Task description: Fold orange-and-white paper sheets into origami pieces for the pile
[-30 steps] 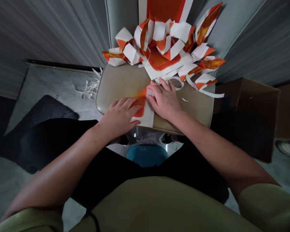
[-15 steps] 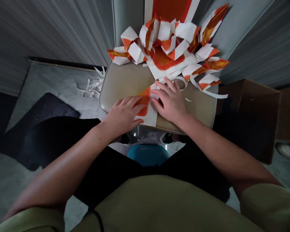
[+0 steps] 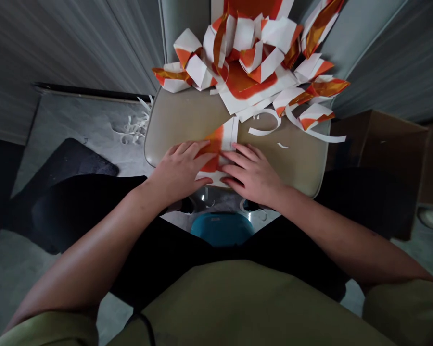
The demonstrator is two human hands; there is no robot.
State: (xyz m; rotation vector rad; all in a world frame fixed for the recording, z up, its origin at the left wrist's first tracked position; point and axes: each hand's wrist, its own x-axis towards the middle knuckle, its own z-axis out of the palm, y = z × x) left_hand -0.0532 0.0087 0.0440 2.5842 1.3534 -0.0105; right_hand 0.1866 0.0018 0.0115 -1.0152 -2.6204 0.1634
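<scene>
A folded sheet of orange and white paper [image 3: 216, 136] lies on the front of a beige chair seat [image 3: 187, 113]. My left hand [image 3: 178, 168] rests flat on its left side with the fingers stretched out. On the right edge of the paper lies my right hand [image 3: 254, 173], fingers spread and tips pressing on the white margin. The paper's lower left part is hidden under my left hand. Behind it, several folded orange and white paper pieces [image 3: 270, 67] are heaped on a flat orange and white sheet [image 3: 247, 89].
A curled white paper strip [image 3: 270, 130] and a small scrap [image 3: 283, 145] lie on the seat at right. More shreds [image 3: 135, 127] are on the floor at left. A cardboard box [image 3: 382, 158] stands at right. Below the seat is a blue object [image 3: 222, 229].
My right hand has slid down along the paper's right edge toward me, uncovering its upper tip. My left hand stays almost in place. The view has shifted slightly.
</scene>
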